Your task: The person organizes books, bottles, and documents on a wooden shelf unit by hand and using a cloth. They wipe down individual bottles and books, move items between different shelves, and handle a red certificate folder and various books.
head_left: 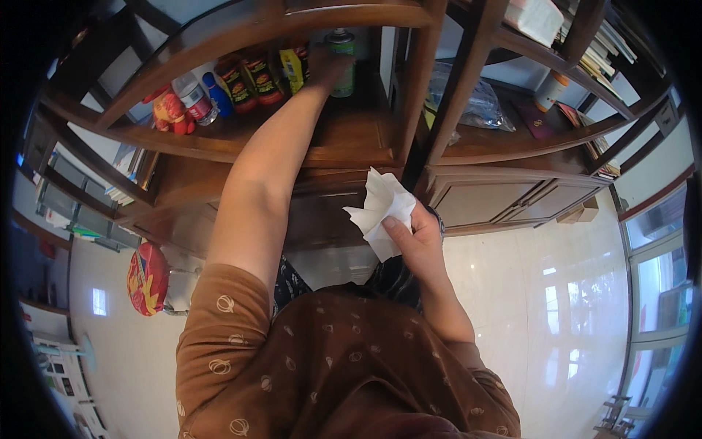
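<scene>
My left arm stretches up into the wooden shelf, and my left hand point(327, 69) is at a green spray can point(342, 86). Its blurred fingers cross the front of the can, which stands upright; whether they grip it cannot be made out. Just left of that hand are a yellow packet point(292, 69) and several dark packages with red bases point(264, 82). In front of my body, my right hand point(418, 235) is closed on a crumpled white tissue point(382, 210), pinched between thumb and fingers.
Farther left on the shelf point(219, 135) stand a blue bottle point(218, 94), a clear bottle point(194, 101) and a red figurine point(170, 112). A wooden upright point(422, 80) divides off the right cabinet, with a plastic bag point(482, 106). A red round stool point(148, 279) stands at left.
</scene>
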{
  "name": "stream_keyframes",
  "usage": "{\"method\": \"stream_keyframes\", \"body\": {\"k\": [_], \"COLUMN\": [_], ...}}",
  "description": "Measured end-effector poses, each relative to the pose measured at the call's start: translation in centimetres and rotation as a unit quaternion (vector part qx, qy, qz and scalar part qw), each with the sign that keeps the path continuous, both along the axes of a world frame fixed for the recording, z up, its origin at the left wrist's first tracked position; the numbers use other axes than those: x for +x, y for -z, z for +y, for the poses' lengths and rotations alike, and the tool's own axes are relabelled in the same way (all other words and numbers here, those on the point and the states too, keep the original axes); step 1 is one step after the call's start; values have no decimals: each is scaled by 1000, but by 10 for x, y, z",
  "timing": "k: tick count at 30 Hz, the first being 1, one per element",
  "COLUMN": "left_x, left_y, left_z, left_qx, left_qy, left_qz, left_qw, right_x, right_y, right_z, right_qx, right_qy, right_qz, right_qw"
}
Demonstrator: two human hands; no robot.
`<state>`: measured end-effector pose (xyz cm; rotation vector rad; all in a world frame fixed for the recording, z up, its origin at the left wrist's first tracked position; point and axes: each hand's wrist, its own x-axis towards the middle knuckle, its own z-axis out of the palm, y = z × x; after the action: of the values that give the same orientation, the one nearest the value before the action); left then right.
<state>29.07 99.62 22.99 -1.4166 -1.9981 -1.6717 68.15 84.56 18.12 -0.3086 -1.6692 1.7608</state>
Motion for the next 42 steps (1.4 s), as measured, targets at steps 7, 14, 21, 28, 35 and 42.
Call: {"method": "stream_keyframes", "body": {"k": [7,14,21,28,35,42], "left_x": [-7,3,55,4,7,-6], "left_y": [3,1,3,36,20,24], "left_z": [8,8,-3,-9,-19,-11], "left_qx": [-8,114,-239,-317,-373,-379], "left_qy": [-43,-97,-1,34,49,0], "left_qz": [-21,13,-14,48,47,28], "left_qw": [999,989,971,947,925,925], "right_x": [4,-7,-13,-8,-5,-4], "right_y": [8,11,2,-4,0,3], "right_z": [10,6,-3,-12,-10,-10], "right_qx": [-3,-10,10,8,1,6], "right_qy": [19,11,2,-23,-18,-19], "right_qz": [10,9,-7,4,2,-4], "right_qw": [1000,1000,1000,1000,1000,1000]}}
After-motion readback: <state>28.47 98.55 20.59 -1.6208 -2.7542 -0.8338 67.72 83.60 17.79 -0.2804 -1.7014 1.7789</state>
